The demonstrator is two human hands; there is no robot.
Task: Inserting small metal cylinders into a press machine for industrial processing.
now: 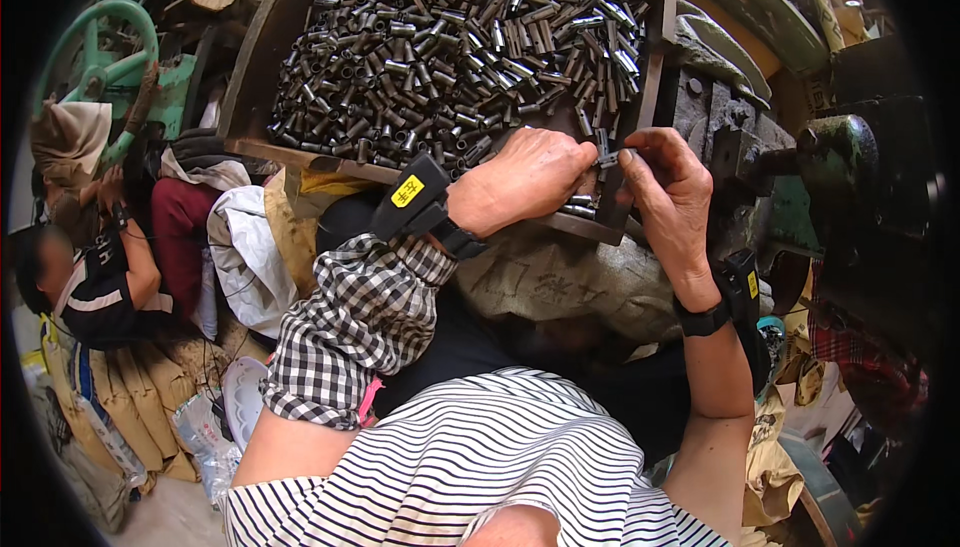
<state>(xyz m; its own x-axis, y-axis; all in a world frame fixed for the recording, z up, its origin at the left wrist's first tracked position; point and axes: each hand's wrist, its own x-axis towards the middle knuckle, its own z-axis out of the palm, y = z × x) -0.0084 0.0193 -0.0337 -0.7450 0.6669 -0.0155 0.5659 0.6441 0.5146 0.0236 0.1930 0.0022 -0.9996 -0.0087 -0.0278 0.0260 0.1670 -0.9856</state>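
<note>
A small metal piece (608, 159) sits pinched in the right hand (668, 185); the left hand (525, 175) curls just beside it, its grip hidden. Handling this piece seems the step, likely calling next for steady fingertips. Beyond, glossy hollow tubes (430, 67) heap in a rough wooden tray (658, 57).

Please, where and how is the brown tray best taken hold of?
Probably by both raised side walls, coming from left and right: the tray is wide and heaped with small metal parts, and the left hand reaches over its near wall.
</note>
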